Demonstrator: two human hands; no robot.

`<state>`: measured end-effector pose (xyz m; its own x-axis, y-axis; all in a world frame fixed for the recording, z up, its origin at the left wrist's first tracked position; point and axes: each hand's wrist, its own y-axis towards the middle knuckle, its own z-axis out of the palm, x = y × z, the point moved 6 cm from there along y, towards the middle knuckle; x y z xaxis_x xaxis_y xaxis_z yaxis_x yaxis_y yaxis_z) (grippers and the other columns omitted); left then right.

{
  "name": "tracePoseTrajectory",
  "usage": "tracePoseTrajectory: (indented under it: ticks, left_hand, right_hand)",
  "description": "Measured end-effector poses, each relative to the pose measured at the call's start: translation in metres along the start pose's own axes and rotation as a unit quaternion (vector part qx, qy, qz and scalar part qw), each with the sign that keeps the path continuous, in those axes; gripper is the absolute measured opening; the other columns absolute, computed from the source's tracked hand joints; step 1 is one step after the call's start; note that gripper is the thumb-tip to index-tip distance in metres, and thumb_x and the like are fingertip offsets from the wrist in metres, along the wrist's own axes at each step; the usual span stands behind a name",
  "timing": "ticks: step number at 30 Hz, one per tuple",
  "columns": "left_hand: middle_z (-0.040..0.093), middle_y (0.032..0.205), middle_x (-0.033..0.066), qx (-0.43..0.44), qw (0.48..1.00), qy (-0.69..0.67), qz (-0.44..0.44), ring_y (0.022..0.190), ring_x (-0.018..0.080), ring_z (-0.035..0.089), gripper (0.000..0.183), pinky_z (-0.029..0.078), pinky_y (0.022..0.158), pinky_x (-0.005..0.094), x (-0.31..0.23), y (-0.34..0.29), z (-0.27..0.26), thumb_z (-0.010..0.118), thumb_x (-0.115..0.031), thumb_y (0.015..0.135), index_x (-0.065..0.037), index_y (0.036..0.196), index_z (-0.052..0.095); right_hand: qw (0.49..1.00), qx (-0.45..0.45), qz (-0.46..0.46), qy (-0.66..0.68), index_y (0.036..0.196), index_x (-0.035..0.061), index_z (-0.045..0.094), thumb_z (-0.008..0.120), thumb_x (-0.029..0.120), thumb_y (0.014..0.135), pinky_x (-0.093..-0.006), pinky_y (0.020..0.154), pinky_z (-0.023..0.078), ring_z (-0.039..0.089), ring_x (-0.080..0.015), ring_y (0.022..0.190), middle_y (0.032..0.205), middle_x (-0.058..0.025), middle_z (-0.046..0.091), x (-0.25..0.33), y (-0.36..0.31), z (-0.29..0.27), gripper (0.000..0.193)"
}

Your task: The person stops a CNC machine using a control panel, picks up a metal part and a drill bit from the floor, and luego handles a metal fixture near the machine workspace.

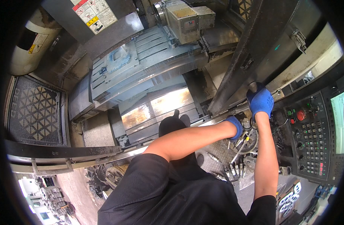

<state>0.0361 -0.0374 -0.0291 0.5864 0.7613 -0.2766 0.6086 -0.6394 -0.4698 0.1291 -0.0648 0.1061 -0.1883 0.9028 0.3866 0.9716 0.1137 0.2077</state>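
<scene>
My right hand [260,101], in a blue glove, is closed round a short grey handle [252,87] on the dark sliding machine door [250,56]. My left arm crosses in front of me to the right. My left hand [235,127], also blue-gloved, is beside the lower edge of that door, just above a round tray of metal tools [250,140]. Its fingers are mostly hidden, so I cannot make out whether it holds anything.
Left of the door lies a slotted machine table [145,50] with a boxy unit [185,24] at its far end. A control panel [310,131] with buttons and a screen [340,122] stands at right. Several metal toolholders [235,170] are below the tray.
</scene>
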Motion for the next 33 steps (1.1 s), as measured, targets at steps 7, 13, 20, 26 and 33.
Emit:
tracePoseTrajectory:
  ticks: [7, 13, 20, 26, 33]
  left_hand:
    - [0.073, 0.108, 0.0154, 0.008, 1.000, -0.002, -0.003, 0.101, 0.0308, 0.070, 0.035, 0.056, 0.083, 0.0408, -0.002, -0.002, -0.003, 0.073, -0.026, 0.072, -0.008, 0.102, 0.076]
    - [0.073, 0.108, 0.0154, 0.007, 1.000, -0.003, -0.002, 0.101, 0.0310, 0.070, 0.034, 0.056, 0.083, 0.0410, -0.001, 0.001, 0.000, 0.072, -0.026, 0.073, -0.008, 0.102, 0.076]
    - [0.073, 0.108, 0.0155, 0.002, 1.000, -0.006, -0.002, 0.101, 0.0312, 0.070, 0.033, 0.056, 0.083, 0.0411, 0.000, 0.002, 0.001, 0.072, -0.025, 0.073, -0.008, 0.101, 0.076]
    - [0.073, 0.106, 0.0154, -0.001, 1.000, 0.006, -0.006, 0.100, 0.0312, 0.070, 0.033, 0.056, 0.082, 0.0412, 0.002, 0.005, 0.006, 0.072, -0.025, 0.073, -0.008, 0.100, 0.077]
    - [0.073, 0.106, 0.0152, -0.003, 1.000, 0.006, 0.000, 0.099, 0.0315, 0.070, 0.033, 0.056, 0.082, 0.0418, 0.001, 0.004, 0.003, 0.072, -0.026, 0.072, -0.009, 0.100, 0.077]
  right_hand:
    - [1.000, 0.003, 0.002, 0.003, 0.101, 0.0079, 0.070, 0.062, 0.030, 0.083, -0.0502, 0.080, 0.052, 0.063, -0.0451, 0.094, 0.099, -0.0245, 0.067, -0.002, 0.001, 0.002, 0.029]
    - [1.000, -0.001, -0.003, 0.006, 0.101, 0.0075, 0.070, 0.063, 0.030, 0.084, -0.0500, 0.080, 0.052, 0.063, -0.0451, 0.094, 0.098, -0.0246, 0.067, -0.002, 0.000, 0.002, 0.029]
    - [1.000, 0.000, 0.000, 0.009, 0.102, 0.0078, 0.070, 0.063, 0.030, 0.083, -0.0497, 0.080, 0.052, 0.063, -0.0445, 0.094, 0.098, -0.0243, 0.067, -0.004, 0.001, 0.003, 0.029]
    - [1.000, 0.001, 0.002, -0.003, 0.103, 0.0088, 0.070, 0.063, 0.030, 0.083, -0.0492, 0.081, 0.052, 0.064, -0.0440, 0.095, 0.099, -0.0240, 0.067, -0.003, 0.001, 0.003, 0.030]
    - [1.000, -0.003, -0.004, 0.009, 0.103, 0.0084, 0.070, 0.064, 0.029, 0.082, -0.0488, 0.082, 0.052, 0.064, -0.0438, 0.095, 0.100, -0.0235, 0.068, 0.000, -0.001, 0.000, 0.030]
